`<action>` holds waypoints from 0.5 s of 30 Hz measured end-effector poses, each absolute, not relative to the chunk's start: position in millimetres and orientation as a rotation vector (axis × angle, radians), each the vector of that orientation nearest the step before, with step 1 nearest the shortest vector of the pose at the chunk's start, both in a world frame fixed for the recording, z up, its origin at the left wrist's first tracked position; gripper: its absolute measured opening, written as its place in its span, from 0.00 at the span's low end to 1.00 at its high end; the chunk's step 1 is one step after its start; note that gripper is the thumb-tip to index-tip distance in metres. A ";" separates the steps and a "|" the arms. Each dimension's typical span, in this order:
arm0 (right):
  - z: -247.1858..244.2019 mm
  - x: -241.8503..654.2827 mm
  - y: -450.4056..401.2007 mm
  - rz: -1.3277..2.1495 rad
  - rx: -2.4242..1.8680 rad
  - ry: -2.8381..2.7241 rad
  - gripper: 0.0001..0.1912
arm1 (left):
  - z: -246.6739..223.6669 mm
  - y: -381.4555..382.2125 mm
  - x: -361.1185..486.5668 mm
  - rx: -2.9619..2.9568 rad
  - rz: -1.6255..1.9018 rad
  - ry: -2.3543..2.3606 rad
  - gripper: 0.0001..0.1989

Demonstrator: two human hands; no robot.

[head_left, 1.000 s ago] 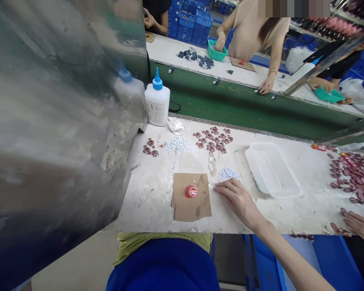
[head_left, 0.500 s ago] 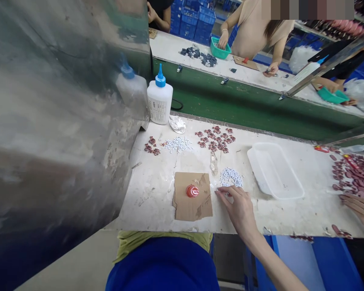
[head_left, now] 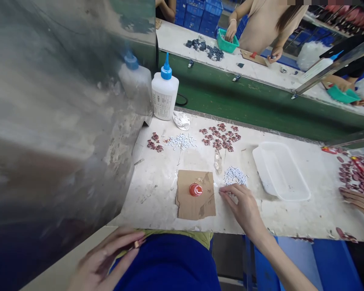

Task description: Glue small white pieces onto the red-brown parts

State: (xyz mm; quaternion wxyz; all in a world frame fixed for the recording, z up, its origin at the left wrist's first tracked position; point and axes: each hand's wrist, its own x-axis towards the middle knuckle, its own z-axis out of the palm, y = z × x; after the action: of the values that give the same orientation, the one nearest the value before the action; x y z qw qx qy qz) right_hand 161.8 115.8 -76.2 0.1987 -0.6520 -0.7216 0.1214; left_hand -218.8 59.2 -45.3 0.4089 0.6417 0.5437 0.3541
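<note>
Over my lap at the lower left, my left hand [head_left: 109, 258] pinches a small orange-brown piece [head_left: 136, 244] between thumb and fingertips. My right hand [head_left: 245, 206] rests on the table just below a pile of tiny pale blue-white pieces [head_left: 235, 176], its thumb and fingers pressed together; anything between them is too small to name. Left of it lies a cardboard square [head_left: 186, 206] with a round red-and-white item [head_left: 195, 189] on it. Behind are a second pale pile [head_left: 182, 141], a cluster of dark red pieces [head_left: 221, 137] and a smaller dark red group [head_left: 155, 142].
A white bottle with a blue nozzle [head_left: 164, 97] stands at the back left beside a metal wall [head_left: 79, 121]. An empty-looking white tray [head_left: 281, 171] sits right. Another person's hand [head_left: 359, 202] touches dark red pieces at far right. People work at the opposite bench [head_left: 200, 66].
My left hand has come into view at the lower left, holding a small piece. My right hand stays beside the pale pile. The whole view has shifted slightly.
</note>
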 end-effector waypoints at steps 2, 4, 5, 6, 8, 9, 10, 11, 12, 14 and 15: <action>-69.5 157.3 117.8 0.370 -1.797 -2.015 0.09 | -43.9 77.0 -197.7 1.582 0.955 1.289 0.10; -60.9 148.8 118.9 0.437 -1.754 -1.977 0.08 | -43.3 89.6 -178.4 1.555 0.946 1.267 0.11; -56.3 143.5 119.4 0.488 -1.720 -1.960 0.07 | -43.7 93.7 -170.4 1.560 0.931 1.266 0.11; -52.0 138.0 120.2 0.548 -1.679 -1.949 0.06 | -44.5 96.6 -163.7 1.571 0.914 1.262 0.11; -45.1 127.8 122.7 0.647 -1.600 -1.947 0.06 | -46.9 100.4 -153.8 1.588 0.910 1.246 0.12; -42.8 123.7 124.5 0.675 -1.575 -1.951 0.06 | -48.1 102.0 -150.2 1.581 0.923 1.244 0.12; -41.3 120.4 126.5 0.686 -1.559 -1.954 0.06 | -49.2 103.7 -147.4 1.563 0.944 1.253 0.11; -40.6 117.9 128.7 0.685 -1.554 -1.955 0.06 | -50.0 105.5 -145.2 1.541 0.968 1.273 0.10; -40.3 116.1 130.9 0.675 -1.555 -1.957 0.06 | -50.5 107.3 -143.6 1.520 0.989 1.301 0.09; -40.6 113.8 134.9 0.649 -1.557 -1.971 0.07 | -50.7 111.1 -142.1 1.500 1.018 1.358 0.06; -40.8 112.9 136.6 0.638 -1.554 -1.981 0.07 | -50.5 112.8 -142.0 1.502 1.029 1.373 0.05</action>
State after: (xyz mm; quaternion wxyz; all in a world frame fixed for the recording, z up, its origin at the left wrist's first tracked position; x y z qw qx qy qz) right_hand 112.9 136.6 -40.8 0.2687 -0.5764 -0.7346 0.2366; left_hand -142.0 112.8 -50.5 0.4172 0.5987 0.5472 0.4099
